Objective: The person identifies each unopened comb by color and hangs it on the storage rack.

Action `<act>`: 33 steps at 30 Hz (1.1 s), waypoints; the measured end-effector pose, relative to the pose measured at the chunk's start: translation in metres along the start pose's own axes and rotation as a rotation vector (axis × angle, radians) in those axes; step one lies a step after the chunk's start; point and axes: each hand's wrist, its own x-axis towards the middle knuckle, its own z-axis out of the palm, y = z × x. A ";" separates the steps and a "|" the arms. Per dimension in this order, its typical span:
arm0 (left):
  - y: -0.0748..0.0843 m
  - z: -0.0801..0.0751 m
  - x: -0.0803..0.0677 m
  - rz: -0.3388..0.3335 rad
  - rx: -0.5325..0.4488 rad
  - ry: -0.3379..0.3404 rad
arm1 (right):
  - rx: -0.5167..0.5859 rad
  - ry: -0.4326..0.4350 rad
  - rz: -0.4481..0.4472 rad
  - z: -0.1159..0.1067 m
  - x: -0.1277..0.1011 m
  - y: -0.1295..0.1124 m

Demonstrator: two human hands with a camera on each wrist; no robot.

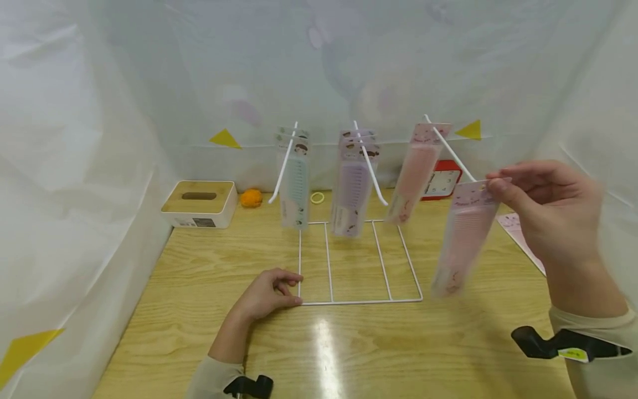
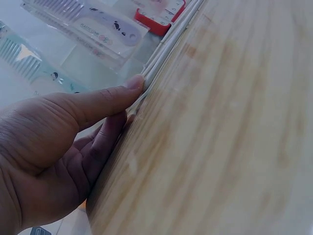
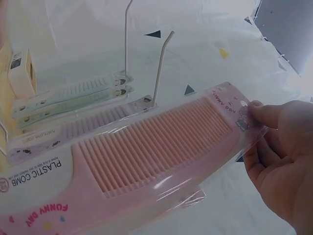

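Note:
My right hand (image 1: 563, 210) pinches the top of a packaged pink comb (image 1: 463, 238) between thumb and fingers. The right wrist view shows this pink comb (image 3: 156, 147) in clear plastic, with the thumb beside its hang hole. In the head view its card overlaps the tip of the right hook (image 1: 453, 153); whether the hook enters the hole I cannot tell. Another pink comb (image 1: 416, 172) hangs farther back on that hook. Low on the table, my left hand (image 1: 264, 296) holds the front left corner of the white wire rack (image 1: 361, 302), its thumb (image 2: 129, 88) against the wire.
Packaged green combs (image 1: 295, 183) hang on the left hook, purple combs (image 1: 353, 188) on the middle one. Behind stand a tissue box (image 1: 199, 205), an orange ball (image 1: 251, 198), a yellow ring (image 1: 317, 198) and a red clock (image 1: 441, 180). A pink package (image 1: 520, 235) lies at right.

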 end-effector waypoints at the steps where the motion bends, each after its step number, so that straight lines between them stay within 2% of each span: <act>1: 0.000 0.000 0.000 0.000 -0.001 0.000 | 0.004 -0.004 0.005 -0.001 0.000 0.000; 7: -0.003 0.001 0.001 0.004 -0.005 0.000 | 0.019 -0.016 0.031 -0.005 0.000 0.000; 10: -0.005 0.001 0.001 0.011 -0.003 -0.001 | -0.016 -0.012 0.031 -0.006 -0.001 0.001; 14: -0.006 0.001 0.001 0.012 0.001 0.004 | -0.136 -0.019 0.043 -0.007 0.001 0.003; 18: -0.004 0.001 0.001 0.004 0.006 0.004 | -0.216 -0.008 0.145 -0.011 0.011 0.012; 21: -0.002 0.001 0.001 -0.001 0.012 0.002 | -0.284 0.009 0.228 -0.016 0.024 0.024; 27: 0.001 0.001 -0.001 -0.007 0.019 0.011 | -0.584 -0.023 0.315 -0.024 0.053 0.047; 33: 0.002 0.001 -0.001 -0.004 0.024 0.014 | -0.690 -0.076 0.376 -0.029 0.079 0.061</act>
